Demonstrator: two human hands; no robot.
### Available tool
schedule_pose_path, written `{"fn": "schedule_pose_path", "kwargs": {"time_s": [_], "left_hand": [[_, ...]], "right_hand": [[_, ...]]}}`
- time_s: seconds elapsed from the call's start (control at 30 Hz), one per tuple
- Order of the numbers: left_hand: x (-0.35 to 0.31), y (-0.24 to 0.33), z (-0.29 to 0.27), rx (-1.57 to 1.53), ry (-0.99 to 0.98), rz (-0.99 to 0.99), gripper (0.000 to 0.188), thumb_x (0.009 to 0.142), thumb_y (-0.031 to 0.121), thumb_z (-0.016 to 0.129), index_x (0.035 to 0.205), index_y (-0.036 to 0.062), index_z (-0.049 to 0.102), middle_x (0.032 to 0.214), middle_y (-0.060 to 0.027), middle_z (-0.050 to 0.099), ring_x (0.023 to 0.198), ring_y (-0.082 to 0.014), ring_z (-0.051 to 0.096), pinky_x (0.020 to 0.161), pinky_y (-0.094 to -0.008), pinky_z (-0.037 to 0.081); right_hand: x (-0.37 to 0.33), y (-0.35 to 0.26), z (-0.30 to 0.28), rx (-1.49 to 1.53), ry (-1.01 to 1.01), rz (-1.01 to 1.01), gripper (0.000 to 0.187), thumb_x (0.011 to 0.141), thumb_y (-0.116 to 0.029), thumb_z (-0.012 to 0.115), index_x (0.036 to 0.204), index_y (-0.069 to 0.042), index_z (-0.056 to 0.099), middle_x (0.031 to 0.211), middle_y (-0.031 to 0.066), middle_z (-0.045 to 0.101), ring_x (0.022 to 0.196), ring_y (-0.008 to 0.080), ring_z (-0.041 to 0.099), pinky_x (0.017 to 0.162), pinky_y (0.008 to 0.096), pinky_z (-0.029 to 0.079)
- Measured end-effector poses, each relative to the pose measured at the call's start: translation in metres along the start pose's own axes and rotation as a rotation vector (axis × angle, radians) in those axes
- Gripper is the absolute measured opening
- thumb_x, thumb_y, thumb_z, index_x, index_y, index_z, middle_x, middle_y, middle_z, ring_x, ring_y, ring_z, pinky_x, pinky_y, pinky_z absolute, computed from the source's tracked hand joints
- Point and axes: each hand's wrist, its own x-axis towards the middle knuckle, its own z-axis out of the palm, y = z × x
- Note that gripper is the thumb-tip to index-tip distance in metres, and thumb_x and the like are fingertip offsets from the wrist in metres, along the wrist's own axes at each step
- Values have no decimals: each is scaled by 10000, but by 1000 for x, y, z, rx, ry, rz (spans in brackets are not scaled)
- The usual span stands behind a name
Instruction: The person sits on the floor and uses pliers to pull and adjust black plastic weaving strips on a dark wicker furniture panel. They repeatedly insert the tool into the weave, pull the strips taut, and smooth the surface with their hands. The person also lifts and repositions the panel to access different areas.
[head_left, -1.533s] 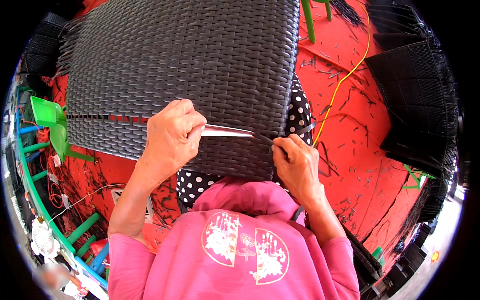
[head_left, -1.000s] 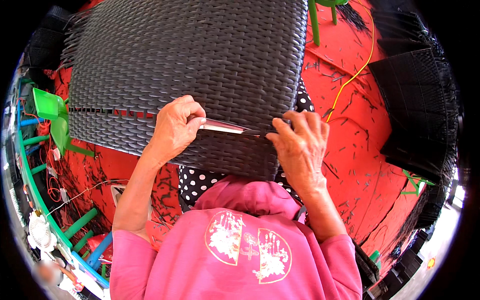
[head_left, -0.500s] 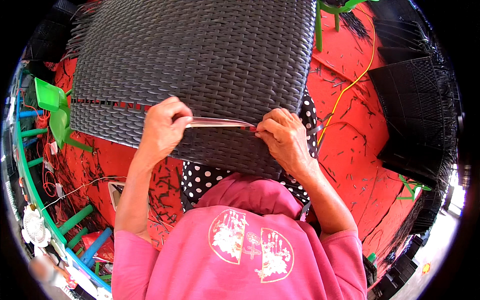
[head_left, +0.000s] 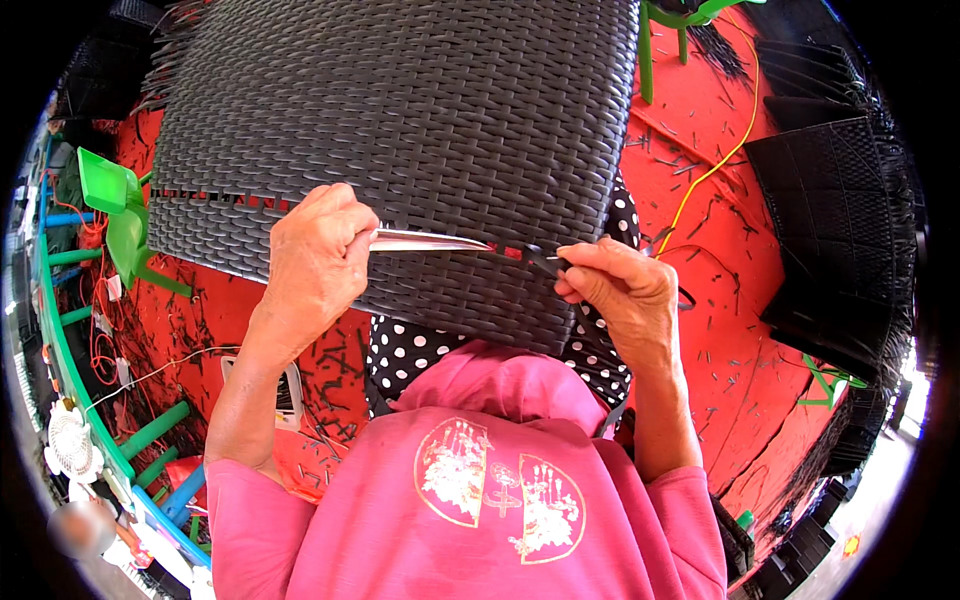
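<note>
A large panel woven from black flat strips (head_left: 400,130) lies across my lap, with a narrow slot running through the weave near its close edge. My left hand (head_left: 318,240) is closed around a long, shiny, pointed metal tool (head_left: 425,241); its handle is hidden in the fist. The tool lies along the slot, its tip next to a gap where red shows through. Just right of that gap, my right hand (head_left: 625,278) pinches a black weaving strip (head_left: 543,259) between thumb and fingers. A loop of dark strip (head_left: 686,299) sticks out beyond this hand.
Black strip scraps litter the red floor (head_left: 700,340). A green plastic chair (head_left: 122,215) stands at the left, and another green chair (head_left: 647,60) at the far right of the panel. More black woven pieces (head_left: 825,220) lean on the right. A yellow cable (head_left: 715,165) crosses the floor.
My right hand has moved right, off the slot, with the black strip in its fingers, and a red gap now shows there. The left hand and tool have shifted slightly left.
</note>
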Motion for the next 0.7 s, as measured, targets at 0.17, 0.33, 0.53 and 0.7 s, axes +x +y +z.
{"fn": "schedule_pose_path", "kwargs": {"time_s": [0.17,0.33,0.53,0.7], "left_hand": [[9,14,5,51,-43,25,81,689,-69,605,738,-5,590,680,-94,489,688,-256,537,621,-330,428],[11,-10,19,-95,-115,-108,64,693,-63,610,728,-10,600,687,-75,498,691,-212,540,627,-316,425],[19,-44,38,-333,-194,-201,75,697,-60,609,749,-7,622,751,-36,485,718,-152,507,641,-275,402],[22,-44,37,-323,-204,-169,71,695,-61,594,744,-11,607,745,-43,472,723,-154,505,644,-277,401]], "right_hand": [[1,7,7,9,19,-108,252,819,68,597,1058,9,652,880,69,611,737,105,609,650,210,510],[3,19,17,-201,104,17,189,803,71,611,983,25,647,836,39,612,709,88,609,553,203,492],[12,29,26,-525,42,-182,102,754,10,636,855,17,649,760,129,618,647,235,615,584,311,471],[17,27,34,-712,50,-192,82,780,-35,604,845,1,640,784,152,587,702,344,599,635,408,481]]}}
